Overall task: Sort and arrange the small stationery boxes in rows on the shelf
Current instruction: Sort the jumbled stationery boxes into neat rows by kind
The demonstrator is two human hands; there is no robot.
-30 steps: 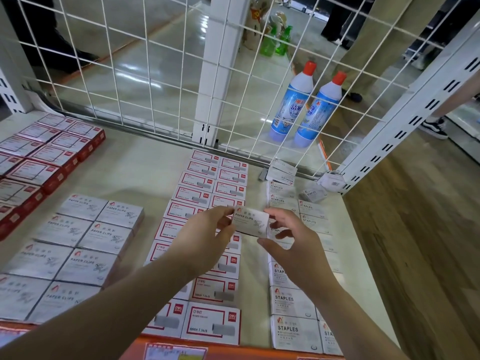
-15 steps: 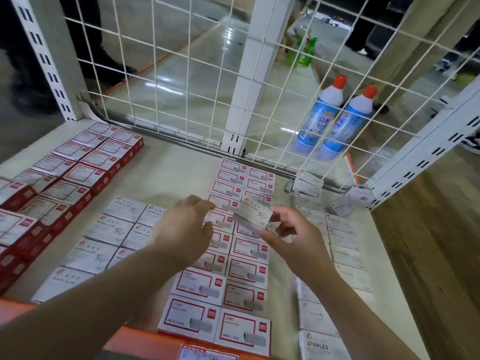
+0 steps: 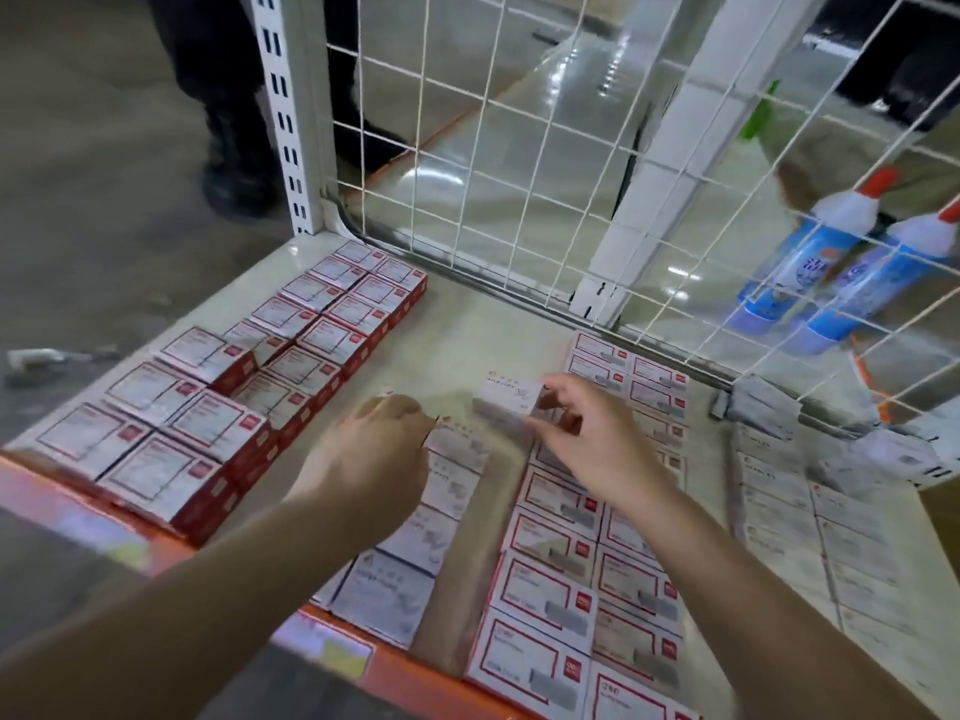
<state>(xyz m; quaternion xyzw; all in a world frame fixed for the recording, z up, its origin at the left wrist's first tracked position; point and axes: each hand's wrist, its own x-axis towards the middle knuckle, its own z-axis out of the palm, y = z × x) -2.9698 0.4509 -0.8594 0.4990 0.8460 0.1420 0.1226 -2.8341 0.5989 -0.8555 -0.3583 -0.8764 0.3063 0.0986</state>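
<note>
**user_a:** ok so where are the arms in this shot?

**user_b:** both bare forearms come in from the bottom edge. the left one enters around 7 o'clock and angles up toward the middle, the right one enters around 5 o'clock and angles up and inward. the hands end up close together near centre, not touching.

**user_a:** and the hands themselves?

**user_b:** left hand (image 3: pixel 376 449) is back-up with knuckles toward 12 o'clock, fingers curled under so the tips are hidden. can't tell if it's gripping anything. right hand (image 3: pixel 587 439) sits at about 3 o'clock of the left, thumb and fingertips pinching a small white box (image 3: pixel 509 402). it's a bit motion-blurred tbh.
</note>
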